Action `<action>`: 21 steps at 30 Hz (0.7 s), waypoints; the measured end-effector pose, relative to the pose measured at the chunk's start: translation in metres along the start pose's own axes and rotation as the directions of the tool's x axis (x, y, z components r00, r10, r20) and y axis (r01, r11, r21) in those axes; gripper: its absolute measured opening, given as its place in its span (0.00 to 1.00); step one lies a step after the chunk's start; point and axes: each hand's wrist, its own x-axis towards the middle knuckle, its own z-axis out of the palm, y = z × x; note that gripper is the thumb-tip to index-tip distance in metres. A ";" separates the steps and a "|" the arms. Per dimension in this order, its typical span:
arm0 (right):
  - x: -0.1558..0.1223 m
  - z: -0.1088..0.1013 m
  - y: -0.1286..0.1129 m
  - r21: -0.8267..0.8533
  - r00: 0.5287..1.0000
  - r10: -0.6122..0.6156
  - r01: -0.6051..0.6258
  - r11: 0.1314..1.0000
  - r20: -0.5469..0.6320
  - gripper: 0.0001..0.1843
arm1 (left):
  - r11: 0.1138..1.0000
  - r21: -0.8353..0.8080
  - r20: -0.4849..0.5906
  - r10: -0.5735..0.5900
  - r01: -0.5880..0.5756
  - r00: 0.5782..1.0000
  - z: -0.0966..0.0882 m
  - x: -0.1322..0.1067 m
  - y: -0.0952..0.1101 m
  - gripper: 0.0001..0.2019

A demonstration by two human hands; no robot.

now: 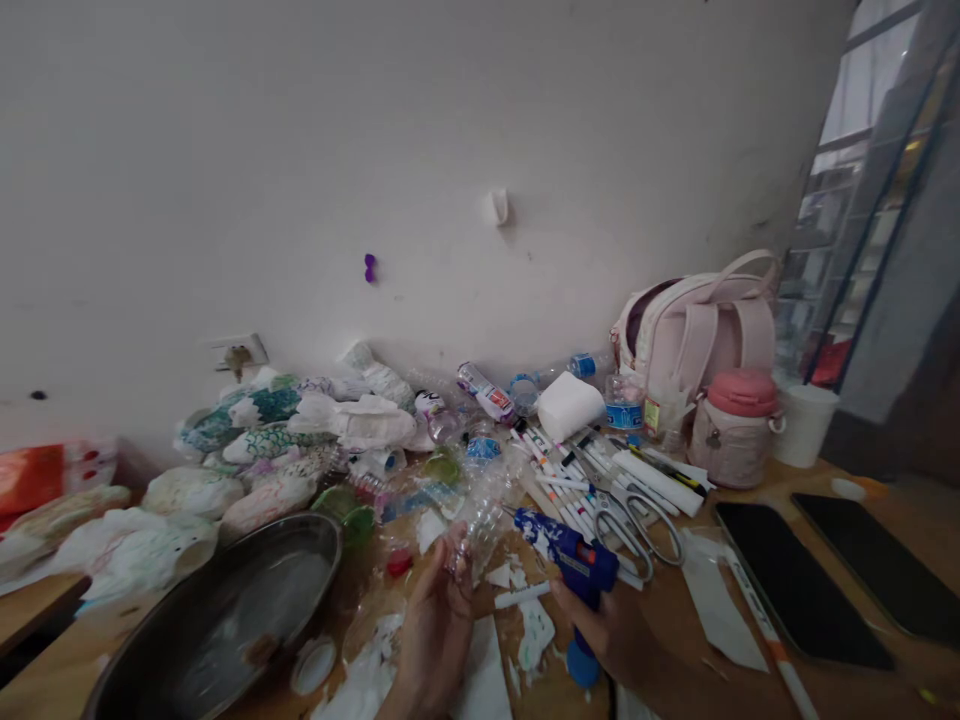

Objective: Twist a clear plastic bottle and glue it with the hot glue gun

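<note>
My right hand [619, 635] is wrapped round the handle of a blue glue gun [574, 560], its nozzle pointing left. A clear plastic bottle [484, 510] lies close to that nozzle. At the near end of this bottle, my left hand [435, 630] has its fingers closed on the clear plastic; the exact outline is hard to make out. Between the hands are a white stick [521, 596] and torn white scraps [535, 632]. Grey-handled scissors [634, 530] lie just beyond the glue gun.
A dark oval metal pan [322, 535] stands at left. Behind it are several paper-wrapped painted shapes [281, 440]. Markers [559, 475], a tissue pack [570, 405] and bottles [487, 392] crowd the back. At right are two phones [802, 580], a pink backpack [701, 330] and a jar [735, 430].
</note>
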 end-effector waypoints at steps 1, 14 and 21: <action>0.000 0.000 -0.001 0.005 1.000 -0.001 0.001 1.000 0.005 0.22 | 1.000 -0.004 -0.002 0.001 -0.001 1.000 0.000 0.000 0.001 0.17; 0.000 -0.003 -0.012 0.115 0.991 0.097 -0.107 0.988 0.090 0.22 | 0.998 -0.041 0.017 -0.049 0.050 0.999 0.000 -0.002 0.004 0.19; -0.003 -0.002 -0.010 0.200 0.992 0.127 -0.123 0.972 -0.005 0.24 | 0.998 -0.023 0.006 -0.066 0.066 0.998 -0.004 0.000 0.001 0.23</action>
